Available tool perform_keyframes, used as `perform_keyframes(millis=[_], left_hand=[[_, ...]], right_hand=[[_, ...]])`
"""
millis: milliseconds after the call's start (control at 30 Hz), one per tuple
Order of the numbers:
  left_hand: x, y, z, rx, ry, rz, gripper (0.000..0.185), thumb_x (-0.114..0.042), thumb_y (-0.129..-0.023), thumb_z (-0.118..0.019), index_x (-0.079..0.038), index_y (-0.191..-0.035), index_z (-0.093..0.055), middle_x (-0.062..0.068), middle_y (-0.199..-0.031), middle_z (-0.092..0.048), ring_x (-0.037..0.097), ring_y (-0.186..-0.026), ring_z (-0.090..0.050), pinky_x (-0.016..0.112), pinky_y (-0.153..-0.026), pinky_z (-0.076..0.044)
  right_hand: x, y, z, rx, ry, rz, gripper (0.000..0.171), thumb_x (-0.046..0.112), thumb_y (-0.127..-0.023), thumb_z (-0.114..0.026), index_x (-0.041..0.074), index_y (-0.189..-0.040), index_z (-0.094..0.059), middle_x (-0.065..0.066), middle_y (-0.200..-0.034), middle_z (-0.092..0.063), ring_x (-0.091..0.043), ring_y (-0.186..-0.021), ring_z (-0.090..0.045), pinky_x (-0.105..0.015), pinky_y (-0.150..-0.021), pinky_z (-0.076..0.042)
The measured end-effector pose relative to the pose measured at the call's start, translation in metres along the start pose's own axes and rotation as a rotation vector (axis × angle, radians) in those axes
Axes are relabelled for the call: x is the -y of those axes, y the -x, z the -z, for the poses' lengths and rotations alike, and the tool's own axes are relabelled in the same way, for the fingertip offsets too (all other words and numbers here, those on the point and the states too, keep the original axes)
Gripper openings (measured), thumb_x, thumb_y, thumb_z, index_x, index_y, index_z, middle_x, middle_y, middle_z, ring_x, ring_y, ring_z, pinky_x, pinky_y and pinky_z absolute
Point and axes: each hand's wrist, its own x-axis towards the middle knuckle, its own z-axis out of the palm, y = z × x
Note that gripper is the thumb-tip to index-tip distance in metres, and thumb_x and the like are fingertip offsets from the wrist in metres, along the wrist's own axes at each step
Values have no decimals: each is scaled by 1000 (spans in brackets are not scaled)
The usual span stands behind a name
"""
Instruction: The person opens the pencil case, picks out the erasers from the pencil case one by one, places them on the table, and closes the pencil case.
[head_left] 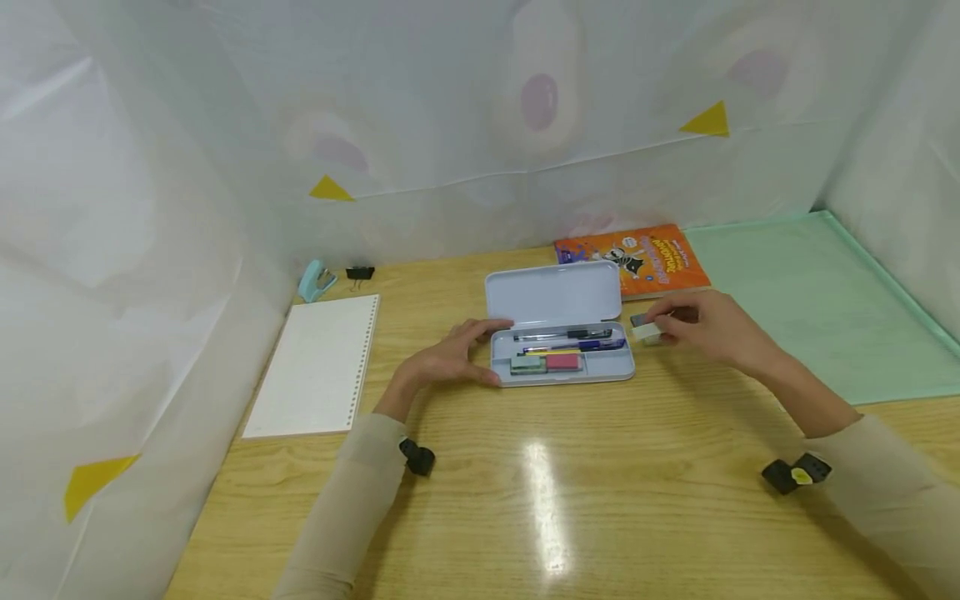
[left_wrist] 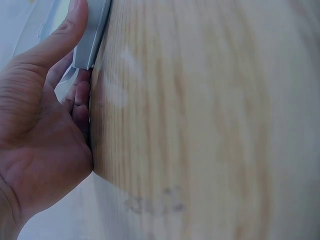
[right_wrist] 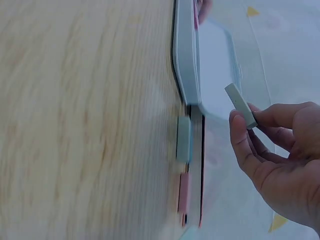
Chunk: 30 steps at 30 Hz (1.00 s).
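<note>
An open pale blue pencil case (head_left: 553, 293) lies on the table with its lid tipped back. Inside are a black pen (head_left: 588, 335), a blue pen (head_left: 596, 344), a yellow strip, a pale green eraser (head_left: 528, 363) and a pink eraser (head_left: 564, 362). My left hand (head_left: 446, 354) grips the case's left end, thumb at the front corner and fingers at the back. Just right of the case, my right hand (head_left: 708, 329) pinches a small pale block-shaped eraser (right_wrist: 241, 106) between thumb and fingers, raised above the table. Below it, another pale green eraser (right_wrist: 183, 140) and a pink one (right_wrist: 184, 192) rest on the table.
An orange book (head_left: 667, 258) lies behind the case. A green translucent mat (head_left: 825, 308) covers the right side. On the left are a white ring-hole notepad (head_left: 318, 367), a light blue stapler (head_left: 315, 282) and a black binder clip (head_left: 360, 272). White sheeting (head_left: 450, 100) encloses the table.
</note>
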Motion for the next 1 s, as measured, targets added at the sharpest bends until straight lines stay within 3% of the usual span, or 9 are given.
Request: perform_keyframes(millis=[267,433,600,833,1000], left_hand=[[-1,-1,0,1,-3,1,92,-36,-84,-89,-38,-160,-36,3,-159,-35,23,-142,-34,50,-120,-28],[0,-1,0,4,-1,0,93,-35,-84,-88,-37,-160,-36,3,-159,-35,24,-142,-34,50,-120,-28],[0,0,1,-6,-11,-1,93,-35,-84,-89,-36,-160,-36,4,-159,-36,24,-141,-35,50,-120,-29],[-2,0,0,-1,6,9,92,-36,-84,-89,-37,-160,-37,4,-160,-35,25,-142,-34,51,-120,-28],[0,0,-1,-6,-1,13,91,-35,-84,-89,-39,-159,-37,3,-160,-35,23,-142,-34,50,-120,-28]], right_hand=[[-31,8,22,-33,30,-91,27,24,-107,-61,7,-124,-73,-13,-112,-76,-16,-92,-73,-11,-79,-46],[-44,10,27,-19,-15,-100,28,21,-106,-62,5,-126,-73,-16,-120,-74,-15,-90,-74,-17,-77,-54],[-51,9,28,7,-46,-119,28,18,-106,-62,0,-126,-71,-18,-113,-76,-15,-87,-73,-26,-73,-58],[-60,7,31,45,39,-147,30,17,-106,-62,-5,-126,-68,-12,-100,-77,-10,-83,-68,-28,-67,-56],[-63,11,38,58,82,-156,36,27,-107,-60,0,-130,-68,-14,-107,-77,-14,-88,-71,-31,-70,-56]])
